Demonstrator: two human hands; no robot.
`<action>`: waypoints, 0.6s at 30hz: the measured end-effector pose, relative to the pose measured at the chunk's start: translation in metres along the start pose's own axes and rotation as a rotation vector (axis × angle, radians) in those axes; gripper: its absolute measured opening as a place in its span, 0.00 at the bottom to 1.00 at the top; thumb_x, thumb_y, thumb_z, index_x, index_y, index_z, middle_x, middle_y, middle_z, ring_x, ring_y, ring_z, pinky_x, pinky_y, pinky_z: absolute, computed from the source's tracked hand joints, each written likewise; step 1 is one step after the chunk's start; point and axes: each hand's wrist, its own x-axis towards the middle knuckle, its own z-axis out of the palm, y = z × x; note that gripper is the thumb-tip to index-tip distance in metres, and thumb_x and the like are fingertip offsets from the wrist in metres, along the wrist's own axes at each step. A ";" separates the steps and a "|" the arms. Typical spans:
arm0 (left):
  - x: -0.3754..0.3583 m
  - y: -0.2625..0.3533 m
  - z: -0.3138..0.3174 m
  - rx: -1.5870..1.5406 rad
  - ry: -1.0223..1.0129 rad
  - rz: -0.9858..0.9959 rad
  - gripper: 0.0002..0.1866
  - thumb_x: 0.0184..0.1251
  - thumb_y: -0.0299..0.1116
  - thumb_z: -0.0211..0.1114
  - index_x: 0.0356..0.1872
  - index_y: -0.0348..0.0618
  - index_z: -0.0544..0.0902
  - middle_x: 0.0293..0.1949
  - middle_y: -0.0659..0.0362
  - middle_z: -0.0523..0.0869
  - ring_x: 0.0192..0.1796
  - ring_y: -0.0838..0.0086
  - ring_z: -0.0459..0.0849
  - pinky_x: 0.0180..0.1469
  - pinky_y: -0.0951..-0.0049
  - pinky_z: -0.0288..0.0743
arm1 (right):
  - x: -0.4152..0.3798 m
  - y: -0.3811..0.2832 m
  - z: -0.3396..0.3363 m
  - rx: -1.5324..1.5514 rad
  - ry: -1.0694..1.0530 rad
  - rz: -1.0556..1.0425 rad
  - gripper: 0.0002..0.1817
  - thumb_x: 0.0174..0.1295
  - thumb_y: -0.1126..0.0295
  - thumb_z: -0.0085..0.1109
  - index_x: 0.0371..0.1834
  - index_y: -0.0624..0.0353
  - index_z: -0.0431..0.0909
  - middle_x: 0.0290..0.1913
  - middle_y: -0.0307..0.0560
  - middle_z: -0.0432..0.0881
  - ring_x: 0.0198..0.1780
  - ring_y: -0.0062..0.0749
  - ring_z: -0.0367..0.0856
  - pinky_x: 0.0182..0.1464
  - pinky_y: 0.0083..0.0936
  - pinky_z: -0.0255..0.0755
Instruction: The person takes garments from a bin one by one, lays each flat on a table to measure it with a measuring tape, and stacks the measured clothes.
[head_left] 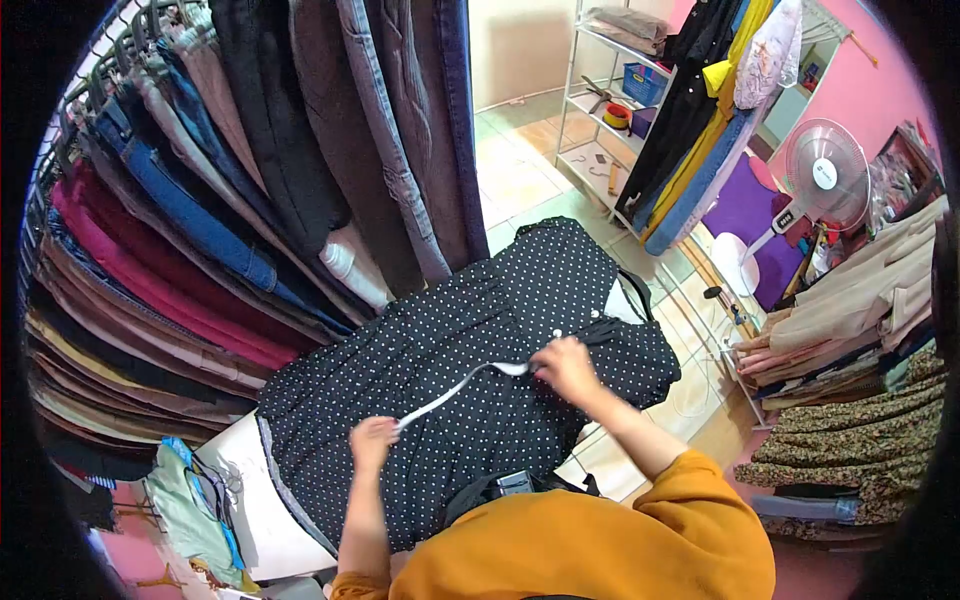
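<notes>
A black dress with white polka dots [400,360] lies spread out in front of me, its neckline toward the upper right. Across its middle runs a narrow white strip [445,395], perhaps a tape or belt, with a slack bend near its right end. My left hand [373,442] is closed on the strip's lower left end, over the skirt. At the waist, my right hand [566,370] pinches the other end close to the fabric; its fingertips are partly hidden. Small pale buttons [557,333] show on the bodice just above that hand.
Hanging trousers [200,250] crowd the left side. A white tabletop [265,500] shows under the hem, with a light green garment [190,515] beside it. At the right stand a metal shelf [600,110], a white fan [825,175] and racks of clothes [850,310].
</notes>
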 end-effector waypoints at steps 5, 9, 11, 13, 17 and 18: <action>-0.007 0.031 0.108 -0.063 -0.387 -0.006 0.08 0.62 0.22 0.61 0.41 0.33 0.81 0.35 0.53 0.85 0.34 0.73 0.85 0.34 0.76 0.82 | -0.012 -0.071 0.030 0.286 -0.030 -0.184 0.14 0.47 0.65 0.67 0.39 0.47 0.81 0.39 0.36 0.77 0.46 0.37 0.72 0.45 0.35 0.65; -0.016 0.052 0.104 0.572 -0.132 0.465 0.16 0.54 0.31 0.68 0.43 0.35 0.80 0.41 0.50 0.82 0.42 0.61 0.83 0.46 0.66 0.77 | -0.010 -0.059 -0.008 0.284 0.056 -0.105 0.13 0.47 0.67 0.67 0.39 0.48 0.81 0.39 0.38 0.79 0.45 0.39 0.73 0.46 0.35 0.65; -0.007 0.019 0.073 0.966 0.080 0.514 0.31 0.45 0.35 0.73 0.53 0.37 0.74 0.51 0.48 0.76 0.58 0.54 0.71 0.59 0.58 0.67 | -0.012 -0.024 -0.026 0.296 0.167 -0.037 0.13 0.47 0.67 0.67 0.39 0.50 0.81 0.39 0.41 0.80 0.43 0.41 0.74 0.46 0.35 0.66; -0.027 0.028 0.059 1.127 0.183 0.186 0.35 0.45 0.37 0.75 0.56 0.39 0.70 0.59 0.49 0.68 0.59 0.54 0.68 0.58 0.55 0.69 | -0.023 0.011 -0.052 0.259 0.350 0.065 0.14 0.46 0.69 0.68 0.39 0.52 0.81 0.39 0.44 0.81 0.43 0.43 0.75 0.47 0.36 0.67; -0.025 0.005 0.036 1.127 0.173 0.190 0.25 0.50 0.37 0.72 0.48 0.37 0.76 0.51 0.47 0.76 0.54 0.54 0.74 0.53 0.57 0.72 | -0.057 0.078 -0.103 0.422 0.661 0.467 0.15 0.46 0.74 0.65 0.40 0.57 0.81 0.37 0.44 0.80 0.40 0.37 0.77 0.45 0.29 0.69; -0.020 -0.004 0.032 1.143 0.144 0.209 0.21 0.53 0.36 0.70 0.45 0.36 0.78 0.47 0.46 0.79 0.51 0.53 0.77 0.51 0.57 0.73 | -0.068 0.097 -0.113 0.436 0.744 0.550 0.15 0.48 0.75 0.65 0.41 0.58 0.80 0.37 0.43 0.80 0.40 0.33 0.77 0.44 0.26 0.69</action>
